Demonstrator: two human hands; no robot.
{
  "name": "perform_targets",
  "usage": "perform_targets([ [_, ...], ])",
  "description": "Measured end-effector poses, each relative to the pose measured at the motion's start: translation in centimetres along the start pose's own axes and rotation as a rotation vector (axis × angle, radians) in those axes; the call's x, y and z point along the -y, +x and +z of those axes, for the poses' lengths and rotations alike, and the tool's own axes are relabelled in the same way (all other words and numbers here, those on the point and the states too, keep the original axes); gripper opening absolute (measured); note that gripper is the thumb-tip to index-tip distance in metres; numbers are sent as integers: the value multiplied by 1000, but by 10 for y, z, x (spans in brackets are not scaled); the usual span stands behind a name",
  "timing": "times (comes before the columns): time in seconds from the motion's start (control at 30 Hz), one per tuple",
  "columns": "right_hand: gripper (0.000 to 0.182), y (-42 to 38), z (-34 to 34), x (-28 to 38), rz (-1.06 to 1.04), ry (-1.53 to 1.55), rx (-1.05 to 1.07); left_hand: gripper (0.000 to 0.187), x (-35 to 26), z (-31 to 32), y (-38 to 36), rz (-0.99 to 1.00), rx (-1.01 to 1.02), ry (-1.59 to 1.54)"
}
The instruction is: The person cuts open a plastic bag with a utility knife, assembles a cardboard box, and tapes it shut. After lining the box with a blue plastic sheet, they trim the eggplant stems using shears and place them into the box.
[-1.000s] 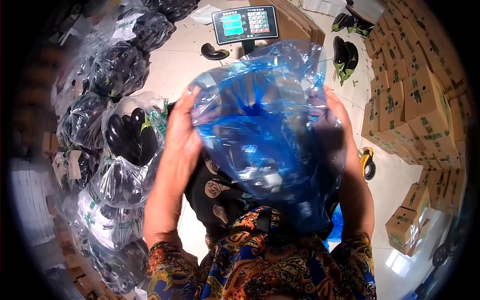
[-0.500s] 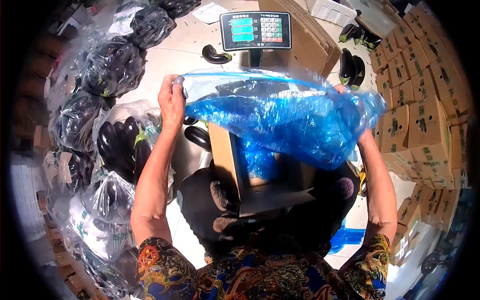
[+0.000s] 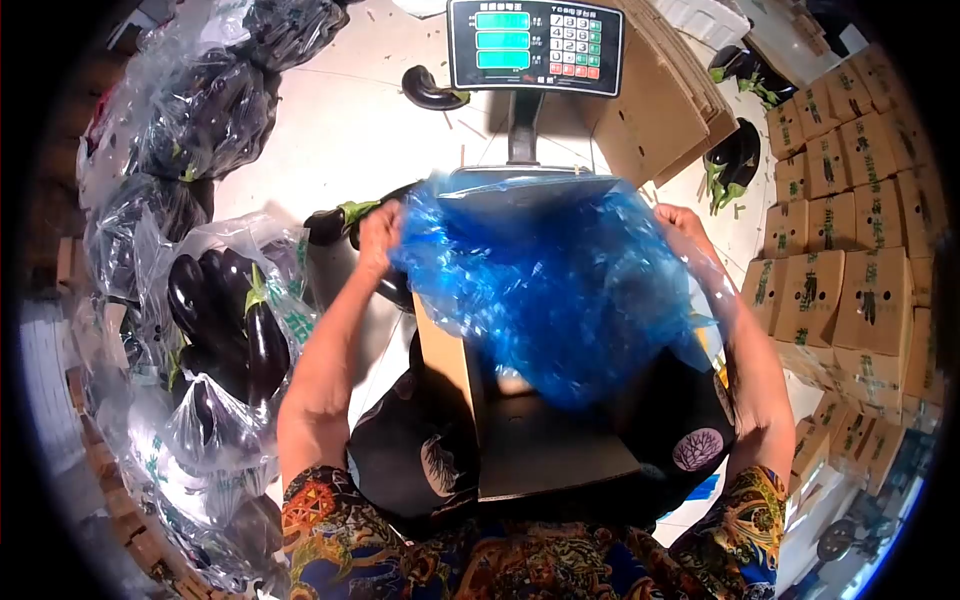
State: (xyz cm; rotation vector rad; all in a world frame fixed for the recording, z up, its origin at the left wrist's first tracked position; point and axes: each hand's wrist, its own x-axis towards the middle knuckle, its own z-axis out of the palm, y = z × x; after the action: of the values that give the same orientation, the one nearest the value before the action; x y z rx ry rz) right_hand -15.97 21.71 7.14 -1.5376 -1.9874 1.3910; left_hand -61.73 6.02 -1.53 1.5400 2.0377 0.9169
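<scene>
A crumpled blue plastic bag [image 3: 540, 290] hangs spread between my two hands over an open cardboard box [image 3: 550, 455], hiding much of the box's inside. At the bag's left edge, my left hand [image 3: 382, 236] is closed on it. My right hand [image 3: 684, 232] grips the bag's right edge, its fingers partly blurred. The box stands between my knees, its near flap folded out. Just beyond the bag is a scale with a lit display [image 3: 535, 45]. Dark eggplants [image 3: 326, 227] lie beside my left hand.
Clear bags of eggplants [image 3: 215, 310] line the left side. Stacked cartons [image 3: 850, 290] fill the right. Flattened cardboard [image 3: 660, 95] leans beside the scale. One eggplant [image 3: 432, 90] lies left of the display, and others [image 3: 733, 160] lie at the upper right.
The stretched bag has dropped lower and bunched over the box, its rim no longer a straight line. My left hand has moved down and right; my right hand has shifted. The view has tilted.
</scene>
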Motion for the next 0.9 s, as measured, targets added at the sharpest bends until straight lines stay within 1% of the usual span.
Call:
perform_targets([
  [0.03, 26, -11, 2, 0, 82, 112, 53, 17, -1, 10, -20, 11, 50, -80],
  [0.13, 25, -28, 1, -43, 148, 34, 70, 18, 85, 77, -73, -259, 167, -558],
  [0.23, 23, -55, -2, -81, 78, -62, -2, 17, 36, 26, -103, -370, 339, -305],
  [0.27, 17, -63, -16, -103, 104, -226, 48, 16, 15, 6, -108, -402, 393, -218],
  [0.33, 18, -88, -20, -87, -35, -297, -196, 15, -10, -16, -115, -458, 504, -39],
  [0.37, 19, -101, -25, -73, -103, -331, -318, 10, 41, -16, -117, -220, 335, -15],
  [0.4, 16, -107, -32, -52, -69, -321, -430, 10, 18, -31, -113, -281, 103, -279],
  [0.43, 16, -115, -39, -27, -30, -309, -540, 11, -21, -58, -102, -269, 32, -108],
  [0.47, 17, -128, -41, 4, -88, -311, -614, 12, -52, -77, -95, -165, 22, -363],
  [0.5, 18, -137, -39, 37, -150, -315, -690, 16, -94, -93, -86, -247, 59, -415],
  [0.53, 18, -146, -34, 65, -186, -244, -666, 22, -139, -103, -82, -185, 73, -329],
  [0.57, 19, -155, -25, 89, -221, -173, -641, 34, -170, -108, -81, -102, 156, -381],
  [0.6, 18, -163, -15, 107, -291, -85, -528, 41, -185, -104, -79, 64, 242, -408],
  [0.63, 17, -169, -5, 117, -327, -62, -372, 52, -222, -106, -80, 145, 383, -319],
  [0.67, 19, -172, 1, 122, -472, -109, -201, 59, -242, -101, -81, 217, 506, -213],
  [0.7, 26, -183, 13, 141, -218, -13, 18, 64, -260, -95, -82, 341, 634, -88],
  [0.73, 41, -188, 17, 145, -267, 21, 171, 70, -258, -76, -85, 587, 617, -51],
  [0.77, 44, -193, 22, 146, -303, -107, 202, 61, -256, -60, -91, 647, 609, 20],
  [0.83, 52, -202, 30, 145, -372, -366, 266, 39, -265, -50, -94, 596, 790, 205],
  [0.87, 59, -206, 28, 148, -335, -425, 337, 17, -269, -50, -92, 643, 853, 221],
  [0.9, 61, -211, 26, 145, -374, -422, 332, 14, -274, -53, -94, 617, 834, 133],
])
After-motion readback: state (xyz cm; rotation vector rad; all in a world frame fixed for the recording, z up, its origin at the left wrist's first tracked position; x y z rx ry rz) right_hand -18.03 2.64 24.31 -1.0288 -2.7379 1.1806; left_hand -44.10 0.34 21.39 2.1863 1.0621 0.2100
